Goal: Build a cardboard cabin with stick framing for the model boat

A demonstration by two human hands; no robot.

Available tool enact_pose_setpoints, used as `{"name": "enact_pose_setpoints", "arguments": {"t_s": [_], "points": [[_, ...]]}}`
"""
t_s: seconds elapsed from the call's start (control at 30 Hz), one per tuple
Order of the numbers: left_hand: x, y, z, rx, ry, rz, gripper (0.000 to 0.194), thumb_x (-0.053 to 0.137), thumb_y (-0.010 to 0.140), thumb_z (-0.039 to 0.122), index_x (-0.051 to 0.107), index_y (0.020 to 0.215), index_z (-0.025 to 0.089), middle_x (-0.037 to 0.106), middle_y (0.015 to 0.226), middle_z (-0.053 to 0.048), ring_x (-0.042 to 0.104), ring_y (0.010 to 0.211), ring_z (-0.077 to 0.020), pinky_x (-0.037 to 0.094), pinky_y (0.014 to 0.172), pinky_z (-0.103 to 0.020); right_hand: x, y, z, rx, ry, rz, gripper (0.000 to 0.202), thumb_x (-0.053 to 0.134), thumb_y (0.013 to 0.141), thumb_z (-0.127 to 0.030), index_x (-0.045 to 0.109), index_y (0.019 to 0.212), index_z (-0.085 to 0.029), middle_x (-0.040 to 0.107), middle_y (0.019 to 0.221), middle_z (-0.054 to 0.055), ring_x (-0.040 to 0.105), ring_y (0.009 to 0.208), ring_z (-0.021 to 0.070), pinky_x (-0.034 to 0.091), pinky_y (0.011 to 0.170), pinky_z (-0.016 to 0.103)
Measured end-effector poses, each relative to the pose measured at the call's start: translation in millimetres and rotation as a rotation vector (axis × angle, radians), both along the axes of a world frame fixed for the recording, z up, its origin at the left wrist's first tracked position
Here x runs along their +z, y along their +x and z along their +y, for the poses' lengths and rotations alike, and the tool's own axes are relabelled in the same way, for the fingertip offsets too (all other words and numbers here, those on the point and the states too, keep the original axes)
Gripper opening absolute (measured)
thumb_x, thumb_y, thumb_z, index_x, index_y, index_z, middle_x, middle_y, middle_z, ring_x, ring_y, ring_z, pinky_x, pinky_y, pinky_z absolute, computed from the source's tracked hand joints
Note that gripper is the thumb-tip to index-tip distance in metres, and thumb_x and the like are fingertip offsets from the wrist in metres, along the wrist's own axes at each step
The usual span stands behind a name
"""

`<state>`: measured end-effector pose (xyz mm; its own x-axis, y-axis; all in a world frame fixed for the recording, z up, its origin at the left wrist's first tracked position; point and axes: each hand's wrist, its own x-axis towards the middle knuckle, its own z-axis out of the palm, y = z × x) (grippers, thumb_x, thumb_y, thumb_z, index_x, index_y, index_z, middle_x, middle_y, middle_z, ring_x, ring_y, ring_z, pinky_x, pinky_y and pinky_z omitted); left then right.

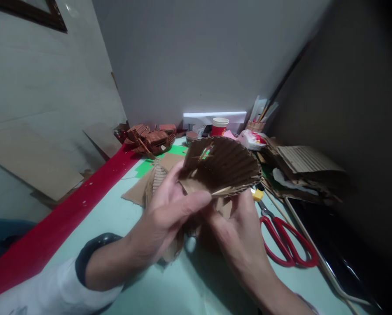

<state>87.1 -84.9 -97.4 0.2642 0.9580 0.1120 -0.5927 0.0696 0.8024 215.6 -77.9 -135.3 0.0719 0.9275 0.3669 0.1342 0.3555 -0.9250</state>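
Left hand (pixel 169 214) gripped the near rim of a ribbed cardboard bowl (pixel 231 162), thumb on the edge; right hand (pixel 240 227) grasped its underside. Bowl was held above the pale table (pixel 163 288). Red-handled scissors (pixel 286 246) lay to the right, beside a black-screened tablet (pixel 333 240). Farther off, a red cup (pixel 219 127) stood near the wall (pixel 209 57).

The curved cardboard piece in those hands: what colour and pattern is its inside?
The cardboard piece is brown, with ridged stripes; head view shows it best.

Cardboard piece (pixel 230 159) — brown, ribbed stripes; scissor handles (pixel 290 253) — red; tabletop (pixel 163 288) pale green.
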Motion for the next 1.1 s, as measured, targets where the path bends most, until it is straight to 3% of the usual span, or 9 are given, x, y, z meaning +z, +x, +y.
{"name": "enact_pose_setpoints", "arguments": {"t_s": [0.13,0.37,0.6,0.8,0.97,1.1], "points": [[-1.3,1.7,-1.1,0.032,0.002,-0.013,0.044,0.068,0.088,0.018,0.062,0.131,0.026,0.074,0.123,-0.004,0.062,0.125,-0.0272,0.054,0.101,-0.033,0.7,-0.6,-1.7,-0.036,-0.016,-0.035,0.046,0.077,0.079,-0.039,0.054,0.117,-0.028,0.061,0.119,0.005,0.056,0.111,0.028,0.046,0.095,0.044],[-3.5,-2.7,3.6,-0.018,-0.043,0.056,0.044,0.067,0.09,0.016,0.059,0.132,0.027,0.073,0.125,-0.004,0.063,0.124,-0.0262,0.054,0.102,-0.034,3.3,0.4,-0.6,0.03,-0.038,-0.036,0.061,0.079,0.077,-0.03,0.051,0.131,-0.029,0.059,0.132,0.008,0.049,0.129,0.0339,0.044,0.104,0.05],[0.8,-19.0,20.1,-0.141,-0.026,0.028,0.046,0.062,0.092,0.025,0.056,0.138,0.021,0.069,0.132,-0.009,0.065,0.119,-0.0272,0.054,0.101,-0.036,26.3,18.8,1.2,0.051,0.067,-0.408,0.053,0.071,0.085,-0.043,0.054,0.131,-0.023,0.06,0.136,0.01,0.052,0.129,0.0333,0.043,0.107,0.053],[5.0,-30.9,25.0,-0.187,-0.024,0.007,0.029,0.071,0.086,0.024,0.07,0.116,0.022,0.079,0.084,-0.001,0.074,0.075,-0.0181,0.063,0.075,-0.026,40.9,38.8,1.1,0.065,0.158,-0.414,0.038,0.065,0.091,-0.044,0.06,0.123,-0.024,0.066,0.126,0.004,0.063,0.116,0.025,0.052,0.096,0.041],[8.9,-32.3,24.2,-0.205,-0.084,0.047,0.021,0.067,0.087,0.014,0.075,0.103,0.024,0.08,0.101,0.001,0.076,0.085,-0.014,0.061,0.077,-0.018,44.8,46.1,-2.2,0.063,0.254,-0.223,0.066,0.076,0.085,-0.034,0.043,0.141,-0.029,0.05,0.149,0.003,0.049,0.136,0.0252,0.05,0.108,0.04],[8.2,-30.3,19.8,-0.312,-0.068,0.127,0.03,0.069,0.088,0.021,0.074,0.114,0.033,0.079,0.108,0.003,0.075,0.094,-0.0165,0.06,0.081,-0.021,45.8,44.7,-5.5,0.199,0.35,-0.365,0.073,0.072,0.089,-0.028,0.034,0.151,-0.033,0.038,0.158,-0.005,0.039,0.145,0.0221,0.044,0.116,0.038]]}}
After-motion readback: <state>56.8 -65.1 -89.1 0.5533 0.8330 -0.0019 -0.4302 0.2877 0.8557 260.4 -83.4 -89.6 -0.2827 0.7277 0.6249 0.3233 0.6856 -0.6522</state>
